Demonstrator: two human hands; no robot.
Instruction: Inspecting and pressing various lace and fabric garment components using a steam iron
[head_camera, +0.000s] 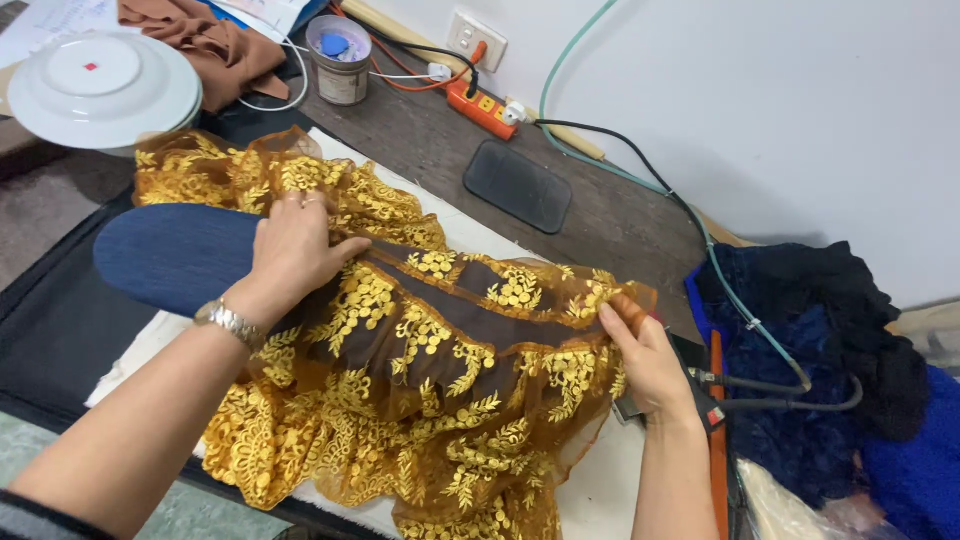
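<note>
A sheer brown garment with gold embroidered flowers lies draped over a narrow blue padded sleeve board on a white ironing cloth. My left hand, with a metal watch on its wrist, presses flat on the fabric where it covers the board. My right hand pinches the garment's right edge between thumb and fingers and holds it taut.
A white plate sits at the top left beside brown cloth. A small tin, an orange power strip and a black pad lie on the dark table. Cables run to an iron beside blue and black fabric.
</note>
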